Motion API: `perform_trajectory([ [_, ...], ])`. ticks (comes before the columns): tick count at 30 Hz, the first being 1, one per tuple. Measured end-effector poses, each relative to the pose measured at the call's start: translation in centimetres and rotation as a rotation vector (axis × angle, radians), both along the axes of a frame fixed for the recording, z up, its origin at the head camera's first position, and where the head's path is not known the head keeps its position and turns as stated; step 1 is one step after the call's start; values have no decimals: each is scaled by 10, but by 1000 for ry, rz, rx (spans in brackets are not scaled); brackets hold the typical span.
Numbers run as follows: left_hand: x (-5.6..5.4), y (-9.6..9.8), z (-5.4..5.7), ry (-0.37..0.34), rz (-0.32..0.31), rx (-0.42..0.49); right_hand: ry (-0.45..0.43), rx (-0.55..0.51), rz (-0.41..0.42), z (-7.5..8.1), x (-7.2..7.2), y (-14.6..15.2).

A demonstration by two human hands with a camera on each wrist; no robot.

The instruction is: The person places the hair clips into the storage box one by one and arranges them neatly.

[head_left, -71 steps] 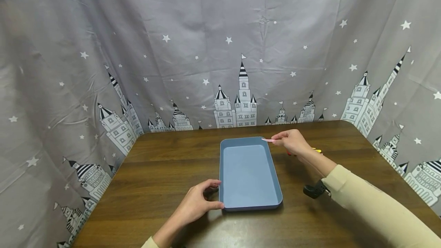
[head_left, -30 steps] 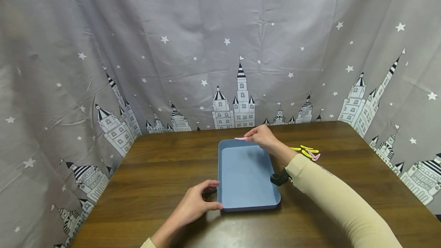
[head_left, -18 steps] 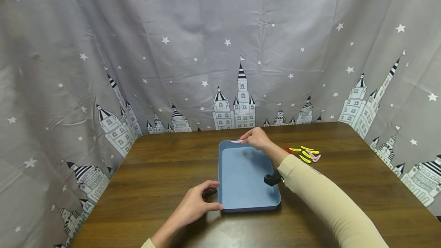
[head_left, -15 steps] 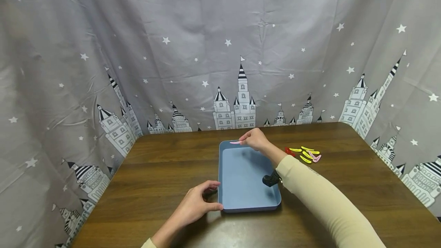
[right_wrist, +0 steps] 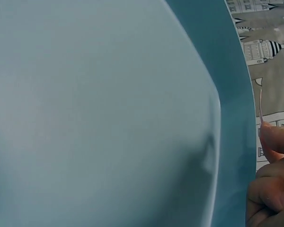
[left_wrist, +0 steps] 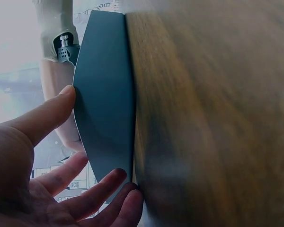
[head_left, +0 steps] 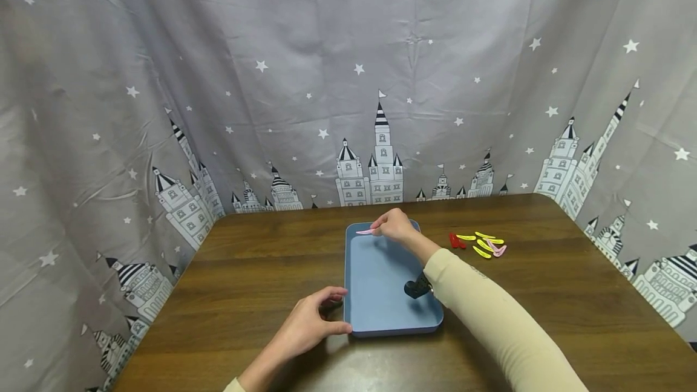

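Note:
My right hand [head_left: 394, 225] pinches a slim pink hair clip [head_left: 363, 232] between thumb and fingers, over the far end of the blue-grey tray [head_left: 392, 329]. The right wrist view shows the clip [right_wrist: 261, 101] edge-on, sticking out from the fingertips. At the tray's near left corner is my left hand [head_left: 312, 320], fingers spread and loosely bent. Its thumb [left_wrist: 66, 97] touches the tray's rim in the left wrist view, and its other fingers lie along the tray's outer side. Nothing lies on the visible part of the tray's floor.
Right of the tray, on the wooden table [head_left: 261, 259], lie several yellow hair clips [head_left: 481, 251], a pink one [head_left: 499, 251] and red ones [head_left: 456, 241]. A grey curtain [head_left: 283, 77] printed with castles and stars hangs behind the table.
From the tray's far right corner, my right hand has carried the pink hair clip leftward over the far rim, then slightly nearer and lower. The left hand has stayed at the tray.

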State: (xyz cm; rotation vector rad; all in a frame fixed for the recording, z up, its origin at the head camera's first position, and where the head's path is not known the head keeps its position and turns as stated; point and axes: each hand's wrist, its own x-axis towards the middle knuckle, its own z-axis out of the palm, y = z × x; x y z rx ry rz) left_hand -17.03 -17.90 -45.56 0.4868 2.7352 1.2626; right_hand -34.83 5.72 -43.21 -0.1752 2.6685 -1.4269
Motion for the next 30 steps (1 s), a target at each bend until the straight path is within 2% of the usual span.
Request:
perform_trajectory([
  [7,0,0,0,0,4,-4,8,-3,-9,-11,-3,-7],
  [17,1,-1,0,-8,6,-6,6,-11,-24,-24,1,-11],
  [30,0,0,1,-5,20,-19,5,-7,-62,-32,-1,-14],
])
